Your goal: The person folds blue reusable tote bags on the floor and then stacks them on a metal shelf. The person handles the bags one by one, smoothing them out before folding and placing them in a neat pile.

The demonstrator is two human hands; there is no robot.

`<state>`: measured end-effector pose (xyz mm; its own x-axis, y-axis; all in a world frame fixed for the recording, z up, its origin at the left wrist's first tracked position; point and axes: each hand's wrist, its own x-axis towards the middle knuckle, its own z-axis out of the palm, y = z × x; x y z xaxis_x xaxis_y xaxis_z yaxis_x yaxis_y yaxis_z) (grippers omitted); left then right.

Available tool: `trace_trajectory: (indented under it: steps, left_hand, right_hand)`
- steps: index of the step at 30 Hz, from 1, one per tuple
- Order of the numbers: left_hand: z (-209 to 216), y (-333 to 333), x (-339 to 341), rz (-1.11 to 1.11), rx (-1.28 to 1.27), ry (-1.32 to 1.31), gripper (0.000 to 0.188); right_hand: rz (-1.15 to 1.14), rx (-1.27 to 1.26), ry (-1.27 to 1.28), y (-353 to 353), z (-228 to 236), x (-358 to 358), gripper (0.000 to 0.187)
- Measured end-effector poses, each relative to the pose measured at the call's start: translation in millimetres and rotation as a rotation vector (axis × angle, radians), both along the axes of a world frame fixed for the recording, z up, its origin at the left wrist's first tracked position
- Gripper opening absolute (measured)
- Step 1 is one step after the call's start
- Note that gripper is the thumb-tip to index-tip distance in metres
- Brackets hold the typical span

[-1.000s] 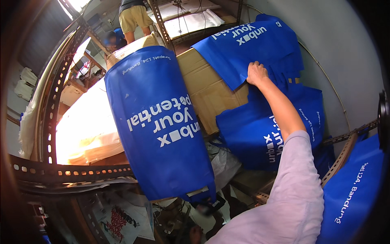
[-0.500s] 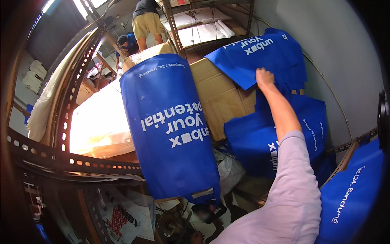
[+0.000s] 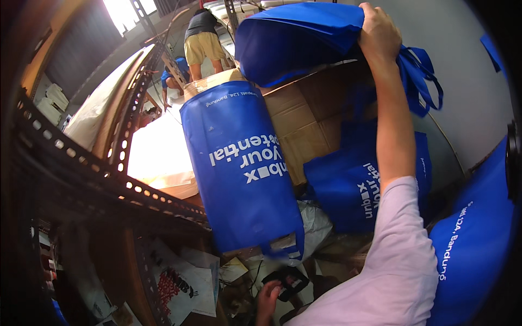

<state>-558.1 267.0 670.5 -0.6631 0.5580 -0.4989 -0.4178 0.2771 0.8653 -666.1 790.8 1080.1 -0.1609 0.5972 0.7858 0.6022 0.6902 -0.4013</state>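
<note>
My right hand (image 3: 379, 33) is closed on a blue tote bag (image 3: 304, 41), raised at the upper right. The bag's folded layers spread to the left of my hand, and loose blue handles (image 3: 421, 81) dangle on its right. My left hand (image 3: 268, 298) shows small at the lower edge, its fingers seemingly apart beside a black item (image 3: 286, 282) with a faint print. Whether they touch it I cannot tell. Between my arms lies a long blue tote bag (image 3: 239, 163) with white lettering, and another blue tote bag (image 3: 342, 187) lies under my right forearm.
Brown cardboard (image 3: 299, 125) lies beneath the bags. A perforated metal rack frame (image 3: 147, 190) crosses the left side. More blue fabric (image 3: 473, 233) hangs at the right. Two people, one in tan shorts (image 3: 204, 49), are at the back. Printed sheets (image 3: 187, 285) lie below.
My right hand has lifted the blue tote bag up and leftward off the pile, uncovering more cardboard. My left hand has come further into view beside the black item. The view has shifted slightly.
</note>
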Motion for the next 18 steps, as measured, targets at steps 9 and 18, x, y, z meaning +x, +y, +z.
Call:
trace_trajectory:
  steps: [9, 18]
  left_hand:
    - [176, 42, -75, -0.026, 0.731, 0.154, 0.089]
    - [168, 13, -136, 0.202, 0.615, 0.042, 0.078]
  right_hand:
    - [0.278, 0.229, 0.035, -237, -54, 92, 0.029]
    - [0.780, -0.047, -0.374, -382, -228, 144, 0.036]
